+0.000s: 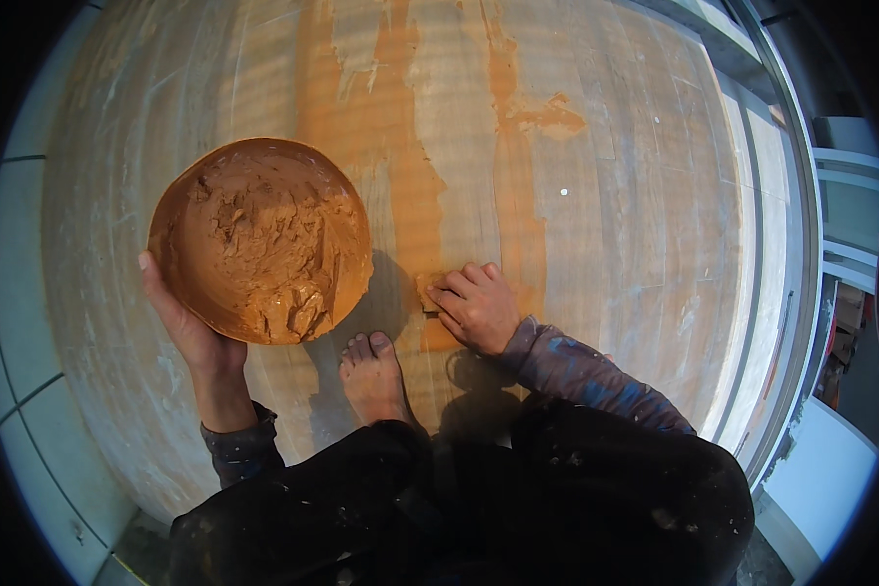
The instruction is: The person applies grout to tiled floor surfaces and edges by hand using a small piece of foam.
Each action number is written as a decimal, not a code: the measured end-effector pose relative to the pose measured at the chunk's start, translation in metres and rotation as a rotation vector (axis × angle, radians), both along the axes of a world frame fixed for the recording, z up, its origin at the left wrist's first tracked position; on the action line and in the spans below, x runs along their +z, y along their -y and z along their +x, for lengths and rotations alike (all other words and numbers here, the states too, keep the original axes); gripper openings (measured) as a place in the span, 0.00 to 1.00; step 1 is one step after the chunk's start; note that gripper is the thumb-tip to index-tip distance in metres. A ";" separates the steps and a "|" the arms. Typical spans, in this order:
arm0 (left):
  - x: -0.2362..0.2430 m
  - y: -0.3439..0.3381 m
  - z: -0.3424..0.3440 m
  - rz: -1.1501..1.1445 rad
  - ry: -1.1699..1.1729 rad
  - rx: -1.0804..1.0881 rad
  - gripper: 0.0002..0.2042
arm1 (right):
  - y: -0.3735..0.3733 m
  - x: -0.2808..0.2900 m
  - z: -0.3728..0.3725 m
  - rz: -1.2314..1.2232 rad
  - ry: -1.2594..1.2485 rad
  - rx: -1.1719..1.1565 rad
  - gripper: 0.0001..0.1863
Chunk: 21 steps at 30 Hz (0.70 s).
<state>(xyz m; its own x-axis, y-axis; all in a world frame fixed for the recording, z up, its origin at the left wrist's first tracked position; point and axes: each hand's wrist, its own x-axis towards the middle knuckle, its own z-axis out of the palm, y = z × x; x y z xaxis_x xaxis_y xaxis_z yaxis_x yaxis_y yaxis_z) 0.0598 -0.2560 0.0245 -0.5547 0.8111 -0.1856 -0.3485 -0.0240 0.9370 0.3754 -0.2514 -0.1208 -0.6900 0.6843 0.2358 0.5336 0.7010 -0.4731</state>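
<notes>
My left hand [193, 337] grips a round bowl [159, 249] by its left and lower rim, with the thumb up along the outer side. Thick orange-brown paste [264, 230] lies in it, lumpy in the middle and smooth toward the wall. My right hand [479, 308] is low over the plank floor, its fingers closed on a small flat spreader [427, 292] coated with the same paste. The fingers hide most of that spreader, which presses on or close to the planks.
Wood-look planks [635, 264] carry long orange paste streaks [391, 127] running away from me. My bare foot [373, 376] stands between my hands. Pale tiles [29, 293] border the left side. A door track [801, 195] curves along the right. A small white speck [564, 192] lies on the planks.
</notes>
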 end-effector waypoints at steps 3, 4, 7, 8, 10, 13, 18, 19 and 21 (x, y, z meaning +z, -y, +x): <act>0.011 -0.001 -0.002 0.013 -0.017 -0.005 0.30 | 0.026 -0.015 0.002 0.041 0.061 0.238 0.12; 0.016 0.002 -0.005 0.011 -0.040 0.003 0.30 | 0.040 -0.010 0.002 0.044 0.045 0.248 0.12; 0.017 0.008 -0.014 0.027 0.005 -0.015 0.30 | 0.056 0.003 0.011 -0.169 0.043 0.385 0.13; 0.019 0.008 -0.015 0.030 0.002 -0.014 0.30 | 0.051 0.009 0.010 -0.213 0.021 0.341 0.13; 0.017 0.007 -0.016 0.009 0.019 0.008 0.30 | 0.024 0.018 0.004 -0.169 -0.048 0.176 0.13; 0.016 -0.002 -0.027 0.018 -0.022 0.012 0.30 | -0.047 0.016 -0.030 -0.017 -0.075 -0.033 0.13; -0.002 -0.008 -0.029 -0.002 -0.022 0.037 0.31 | 0.014 -0.025 -0.029 -0.011 0.074 0.206 0.15; -0.002 -0.007 -0.031 -0.013 -0.020 0.044 0.31 | 0.040 -0.032 -0.025 -0.003 0.050 0.296 0.15; -0.008 -0.002 -0.033 -0.019 -0.012 0.042 0.31 | 0.058 -0.030 -0.014 -0.106 0.015 0.369 0.16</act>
<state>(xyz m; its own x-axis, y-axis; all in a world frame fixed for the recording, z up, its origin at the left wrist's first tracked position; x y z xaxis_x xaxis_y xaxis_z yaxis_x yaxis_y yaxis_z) 0.0265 -0.2536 0.0166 -0.5901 0.7837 -0.1939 -0.3367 -0.0205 0.9414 0.3614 -0.3097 -0.1504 -0.8976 0.4089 0.1649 0.2617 0.7951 -0.5471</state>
